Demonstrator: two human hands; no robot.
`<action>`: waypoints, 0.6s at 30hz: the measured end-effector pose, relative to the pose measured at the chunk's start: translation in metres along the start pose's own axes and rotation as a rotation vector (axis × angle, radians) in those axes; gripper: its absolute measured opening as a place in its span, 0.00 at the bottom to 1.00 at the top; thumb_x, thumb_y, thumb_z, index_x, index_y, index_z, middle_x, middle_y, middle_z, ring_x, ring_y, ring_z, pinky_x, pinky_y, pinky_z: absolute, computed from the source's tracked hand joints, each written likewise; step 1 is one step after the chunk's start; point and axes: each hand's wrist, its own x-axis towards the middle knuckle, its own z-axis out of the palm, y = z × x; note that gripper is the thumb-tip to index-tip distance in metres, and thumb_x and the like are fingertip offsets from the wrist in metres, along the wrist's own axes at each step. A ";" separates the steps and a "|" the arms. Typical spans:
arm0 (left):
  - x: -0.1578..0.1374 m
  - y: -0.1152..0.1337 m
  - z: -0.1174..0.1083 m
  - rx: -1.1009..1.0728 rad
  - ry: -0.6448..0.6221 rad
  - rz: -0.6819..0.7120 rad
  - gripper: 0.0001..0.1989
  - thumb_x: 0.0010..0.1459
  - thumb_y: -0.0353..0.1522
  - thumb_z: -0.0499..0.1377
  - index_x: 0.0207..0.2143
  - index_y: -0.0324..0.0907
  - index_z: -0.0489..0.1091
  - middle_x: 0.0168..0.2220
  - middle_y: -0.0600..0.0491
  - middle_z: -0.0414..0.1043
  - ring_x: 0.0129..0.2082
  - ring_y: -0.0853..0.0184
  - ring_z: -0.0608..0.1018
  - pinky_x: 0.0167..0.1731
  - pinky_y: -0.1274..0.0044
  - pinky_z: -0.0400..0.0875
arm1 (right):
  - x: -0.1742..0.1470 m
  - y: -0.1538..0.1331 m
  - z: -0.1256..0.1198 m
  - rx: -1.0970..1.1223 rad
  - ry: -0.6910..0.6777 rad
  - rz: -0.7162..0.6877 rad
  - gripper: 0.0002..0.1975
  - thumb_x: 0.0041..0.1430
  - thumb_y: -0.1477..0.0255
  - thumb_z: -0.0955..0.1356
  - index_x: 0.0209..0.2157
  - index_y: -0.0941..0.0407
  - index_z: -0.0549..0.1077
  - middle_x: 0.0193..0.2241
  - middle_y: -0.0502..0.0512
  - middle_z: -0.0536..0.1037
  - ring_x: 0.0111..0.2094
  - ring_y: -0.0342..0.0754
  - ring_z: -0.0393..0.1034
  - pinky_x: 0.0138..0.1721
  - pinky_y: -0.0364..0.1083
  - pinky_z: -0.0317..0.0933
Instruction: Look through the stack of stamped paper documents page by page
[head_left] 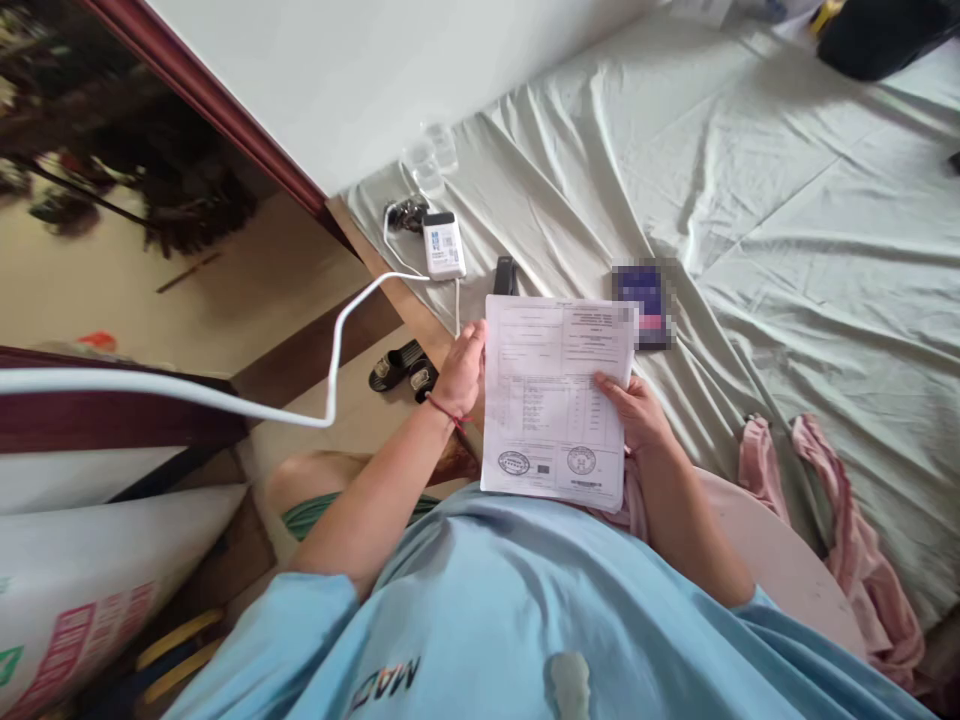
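Observation:
A stack of printed sheets of paper (555,340) lies between my hands, close to my blue shirt. Its top page bears a ruled table, lines of small print and two round stamps near the edge by my body. My right hand (637,410) grips the right edge, thumb on top and fingers hidden underneath. Along the left edge, my left hand (463,372) holds the stack from the side, its fingers close together and partly hidden by the pages. A red string circles the left wrist.
Ahead spreads a bed with a creased pale sheet (750,260). On it are a white device (445,246) with a cable (335,360), a black object (505,275), clear cups (431,160) and a blurred dark item (643,305). Pink cloth (847,510) lies right; slippers (397,366) are on the floor.

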 end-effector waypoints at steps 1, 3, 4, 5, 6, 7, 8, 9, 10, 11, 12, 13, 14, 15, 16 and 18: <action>0.009 0.008 0.004 -0.007 0.006 0.013 0.22 0.60 0.52 0.65 0.42 0.43 0.73 0.41 0.49 0.80 0.51 0.56 0.81 0.50 0.68 0.76 | -0.001 -0.001 0.000 -0.006 -0.009 0.012 0.20 0.47 0.54 0.81 0.35 0.55 0.82 0.32 0.56 0.86 0.31 0.56 0.82 0.34 0.52 0.77; 0.022 0.020 0.010 -0.006 -0.011 0.019 0.22 0.59 0.51 0.66 0.44 0.44 0.73 0.38 0.50 0.80 0.48 0.56 0.82 0.48 0.68 0.77 | -0.003 -0.004 0.001 -0.006 -0.031 0.037 0.20 0.46 0.54 0.81 0.33 0.55 0.82 0.32 0.57 0.86 0.31 0.56 0.82 0.34 0.51 0.76; 0.027 0.024 0.013 -0.007 -0.039 0.008 0.22 0.58 0.50 0.67 0.46 0.45 0.73 0.38 0.51 0.80 0.47 0.56 0.83 0.47 0.67 0.77 | -0.004 -0.005 0.002 -0.001 -0.041 0.047 0.20 0.46 0.54 0.81 0.33 0.55 0.82 0.32 0.57 0.86 0.31 0.57 0.82 0.34 0.51 0.76; 0.030 0.027 0.014 -0.011 -0.074 -0.008 0.23 0.58 0.50 0.68 0.47 0.45 0.73 0.39 0.50 0.80 0.47 0.56 0.83 0.47 0.66 0.77 | -0.004 -0.007 0.002 0.006 -0.048 0.058 0.21 0.45 0.54 0.82 0.33 0.55 0.82 0.32 0.57 0.86 0.31 0.57 0.82 0.35 0.52 0.77; 0.033 0.028 0.014 -0.014 -0.109 -0.031 0.23 0.57 0.49 0.69 0.47 0.44 0.74 0.40 0.50 0.80 0.46 0.56 0.83 0.48 0.65 0.77 | -0.005 -0.007 0.003 0.012 -0.050 0.066 0.21 0.44 0.54 0.82 0.33 0.55 0.82 0.32 0.57 0.86 0.31 0.57 0.82 0.35 0.52 0.77; 0.034 0.028 0.014 -0.016 -0.136 -0.055 0.24 0.56 0.49 0.69 0.47 0.43 0.74 0.40 0.49 0.80 0.45 0.56 0.83 0.48 0.65 0.77 | -0.005 -0.008 0.003 0.017 -0.047 0.071 0.21 0.45 0.54 0.82 0.34 0.55 0.82 0.32 0.57 0.86 0.32 0.57 0.82 0.36 0.52 0.77; 0.035 0.027 0.014 -0.014 -0.150 -0.076 0.24 0.55 0.49 0.70 0.45 0.43 0.75 0.41 0.49 0.81 0.45 0.56 0.83 0.48 0.64 0.77 | -0.005 -0.008 0.003 0.023 -0.040 0.071 0.22 0.45 0.53 0.81 0.34 0.55 0.82 0.32 0.57 0.86 0.32 0.57 0.82 0.36 0.52 0.77; 0.035 0.026 0.014 -0.009 -0.150 -0.092 0.23 0.54 0.48 0.71 0.44 0.42 0.76 0.40 0.49 0.81 0.44 0.56 0.83 0.47 0.65 0.77 | -0.004 -0.008 0.004 0.030 -0.030 0.066 0.22 0.46 0.52 0.81 0.35 0.55 0.82 0.32 0.58 0.86 0.33 0.57 0.82 0.37 0.53 0.77; 0.035 0.024 0.013 -0.002 -0.141 -0.101 0.22 0.53 0.47 0.72 0.42 0.41 0.76 0.38 0.49 0.81 0.42 0.57 0.83 0.47 0.65 0.77 | -0.003 -0.008 0.004 0.040 -0.021 0.057 0.22 0.47 0.51 0.80 0.36 0.54 0.82 0.32 0.58 0.86 0.34 0.58 0.82 0.37 0.53 0.77; 0.034 0.022 0.014 0.002 -0.131 -0.101 0.21 0.52 0.46 0.72 0.41 0.41 0.77 0.38 0.50 0.81 0.42 0.58 0.83 0.47 0.65 0.77 | -0.002 -0.007 0.004 0.049 -0.014 0.046 0.23 0.48 0.50 0.79 0.36 0.54 0.82 0.33 0.58 0.86 0.36 0.58 0.82 0.38 0.53 0.77; 0.033 0.021 0.014 0.001 -0.126 -0.092 0.20 0.52 0.45 0.72 0.40 0.41 0.77 0.38 0.50 0.81 0.42 0.58 0.83 0.47 0.66 0.77 | -0.001 -0.007 0.004 0.057 -0.009 0.037 0.23 0.49 0.49 0.79 0.36 0.54 0.82 0.33 0.58 0.86 0.37 0.59 0.82 0.38 0.53 0.77; 0.032 0.021 0.015 -0.006 -0.127 -0.073 0.20 0.52 0.45 0.72 0.41 0.42 0.78 0.40 0.50 0.82 0.43 0.58 0.83 0.48 0.65 0.77 | 0.000 -0.006 0.004 0.061 -0.005 0.032 0.24 0.49 0.49 0.79 0.36 0.54 0.82 0.33 0.58 0.86 0.38 0.59 0.82 0.39 0.53 0.77; 0.031 0.021 0.016 -0.016 -0.132 -0.050 0.19 0.53 0.43 0.73 0.42 0.42 0.78 0.44 0.49 0.82 0.45 0.58 0.83 0.50 0.65 0.76 | 0.000 -0.006 0.004 0.061 0.000 0.033 0.24 0.48 0.49 0.79 0.36 0.54 0.81 0.33 0.58 0.86 0.38 0.59 0.82 0.39 0.53 0.77; 0.029 0.023 0.018 -0.028 -0.137 -0.026 0.19 0.53 0.42 0.73 0.43 0.43 0.78 0.47 0.49 0.82 0.47 0.58 0.82 0.52 0.65 0.76 | 0.001 -0.005 0.004 0.057 0.003 0.037 0.24 0.48 0.49 0.79 0.35 0.55 0.81 0.33 0.58 0.85 0.38 0.59 0.82 0.38 0.52 0.77; 0.028 0.024 0.019 -0.037 -0.142 -0.006 0.18 0.53 0.42 0.73 0.43 0.43 0.79 0.50 0.49 0.81 0.49 0.58 0.82 0.53 0.64 0.75 | 0.002 -0.005 0.003 0.051 0.004 0.044 0.24 0.48 0.49 0.79 0.34 0.55 0.81 0.32 0.58 0.85 0.37 0.59 0.82 0.38 0.52 0.76; 0.025 0.028 0.021 -0.044 -0.150 0.006 0.17 0.53 0.43 0.72 0.40 0.42 0.79 0.52 0.48 0.80 0.52 0.56 0.81 0.55 0.63 0.74 | 0.002 -0.005 0.003 0.040 0.006 0.056 0.23 0.48 0.49 0.79 0.34 0.55 0.80 0.31 0.58 0.85 0.35 0.58 0.82 0.36 0.52 0.76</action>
